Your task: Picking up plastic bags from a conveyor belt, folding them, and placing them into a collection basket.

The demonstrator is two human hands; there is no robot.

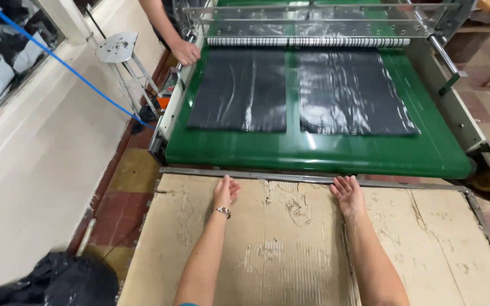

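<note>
Cardboard sheet point(290, 249) under both flat hands

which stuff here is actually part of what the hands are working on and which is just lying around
In hand:
left hand and right hand, flat and empty on the cardboard-covered table
two black plastic sheets on the green conveyor belt

Lying about:
metal stool
blue cord
black plastic heap on the floor
another person's hand on the machine's edge

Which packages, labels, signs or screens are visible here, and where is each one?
No labels, signs or screens show.
Left black plastic bag: flat, glossy rectangle on the green conveyor belt.
Right black plastic bag: same shape, beside it, apart.
</note>
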